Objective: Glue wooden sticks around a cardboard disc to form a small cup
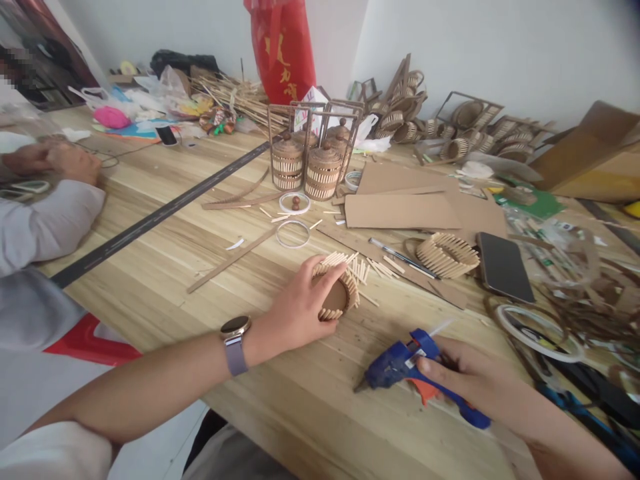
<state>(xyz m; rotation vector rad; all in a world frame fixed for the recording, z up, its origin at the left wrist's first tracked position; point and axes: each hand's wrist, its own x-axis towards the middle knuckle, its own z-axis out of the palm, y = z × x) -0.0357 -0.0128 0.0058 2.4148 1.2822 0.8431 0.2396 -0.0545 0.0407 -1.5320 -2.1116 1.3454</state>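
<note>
While the left hand's fingers grasp a round stick-walled basket on the counter, the right hand grips a glue gun at its 4 o'clock. The wall looks mostly built; loose sticks at 2 o'clock seem unused. Lidded containers at 12 appear finished.

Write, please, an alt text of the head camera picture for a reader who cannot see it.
A person's left hand holds a small round stick-walled cup on a wooden table; the right hand holds a blue glue gun. Beyond lie loose sticks and cardboard; lidded pots stand before a red bag. Another person's hands show at the picture's left edge.
</note>
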